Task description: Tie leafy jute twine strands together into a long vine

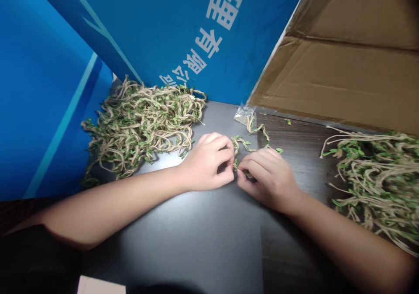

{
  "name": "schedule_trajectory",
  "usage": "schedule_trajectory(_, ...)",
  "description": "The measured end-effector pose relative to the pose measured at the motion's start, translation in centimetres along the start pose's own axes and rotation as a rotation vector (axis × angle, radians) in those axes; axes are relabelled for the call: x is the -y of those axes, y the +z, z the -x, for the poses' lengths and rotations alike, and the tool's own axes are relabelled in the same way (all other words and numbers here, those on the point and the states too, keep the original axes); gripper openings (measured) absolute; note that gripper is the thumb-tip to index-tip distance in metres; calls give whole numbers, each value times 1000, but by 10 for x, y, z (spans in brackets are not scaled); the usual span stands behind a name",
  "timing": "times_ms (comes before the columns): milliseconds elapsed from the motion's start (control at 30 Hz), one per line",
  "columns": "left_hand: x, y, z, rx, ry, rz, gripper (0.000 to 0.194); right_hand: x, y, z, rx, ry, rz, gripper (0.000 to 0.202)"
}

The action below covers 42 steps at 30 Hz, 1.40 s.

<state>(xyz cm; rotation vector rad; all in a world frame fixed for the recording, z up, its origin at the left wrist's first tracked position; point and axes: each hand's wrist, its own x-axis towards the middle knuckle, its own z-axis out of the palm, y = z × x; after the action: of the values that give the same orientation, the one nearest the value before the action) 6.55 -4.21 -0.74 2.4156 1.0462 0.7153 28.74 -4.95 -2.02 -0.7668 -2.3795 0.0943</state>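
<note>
The left hand (211, 163) and right hand (270, 176) pinched a leafy twine strand (241, 141) between their fingertips. The strand lay near the right edge of the gray mat (203, 237). A left twine pile (147, 123) lay beside the blue panel (248, 45); a right twine pile (382, 180) occupied the wood-grain tabletop (301, 154).

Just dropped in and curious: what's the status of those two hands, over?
Left hand and right hand: close together, pinching leafy twine strand. Strand curls out beyond them. Left pile, right pile flanking. Plastic wrapper beyond, not between hands.
</note>
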Motion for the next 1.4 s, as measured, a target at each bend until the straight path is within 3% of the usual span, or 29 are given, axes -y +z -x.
schedule_trajectory(467, 3, -2, 0, -8, 43, 100, 8, -2, 1, 1, -24, 62, -160, 13)
schedule_trajectory(767, 2, -3, -2, 10, -6, 91, 7, -1, -2, 1, -39, 65, -164, 13)
schedule_trajectory(1167, 4, -1, 0, -13, 5, 61, 7, 0, -1, 2, -3, 27, 67, 10)
schedule_trajectory(1400, 2, -1, 0, 9, 6, 22, 8, 1, 0, 1, 14, 6, 82, 7)
